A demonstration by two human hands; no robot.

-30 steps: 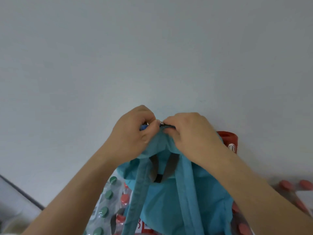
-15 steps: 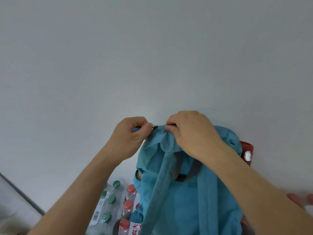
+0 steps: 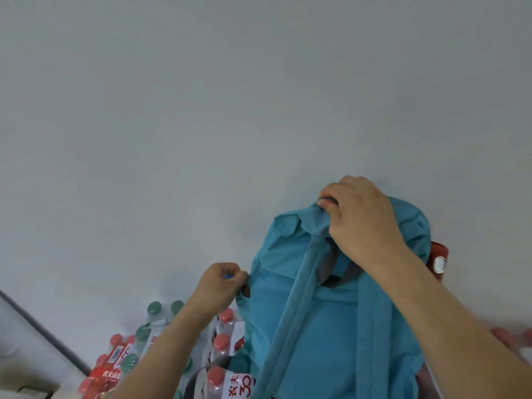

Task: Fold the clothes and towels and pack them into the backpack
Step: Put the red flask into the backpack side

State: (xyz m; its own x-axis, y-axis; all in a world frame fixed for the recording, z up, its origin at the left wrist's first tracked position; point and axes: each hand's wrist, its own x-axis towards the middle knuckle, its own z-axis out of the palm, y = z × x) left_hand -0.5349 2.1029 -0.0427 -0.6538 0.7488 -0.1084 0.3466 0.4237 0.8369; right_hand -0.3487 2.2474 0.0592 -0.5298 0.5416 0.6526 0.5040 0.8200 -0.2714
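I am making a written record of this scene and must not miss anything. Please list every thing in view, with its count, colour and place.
fabric backpack: one, teal, centre right, before the wall
flat fabric shoulder straps: two, teal, down the backpack's near side
webbing carry loop: one, dark grey, between the strap tops
red-capped clear plastic bottles: several, lower left, in wrapped packs
green-capped plastic bottles: several, lower left, beside those
red object with white button: one, behind the backpack's right edge
plain wall: one, pale grey, upper view
small tab: one, blue, at the backpack's left edge
left hand: one, pinching that tab
right hand: one, gripping the backpack's top
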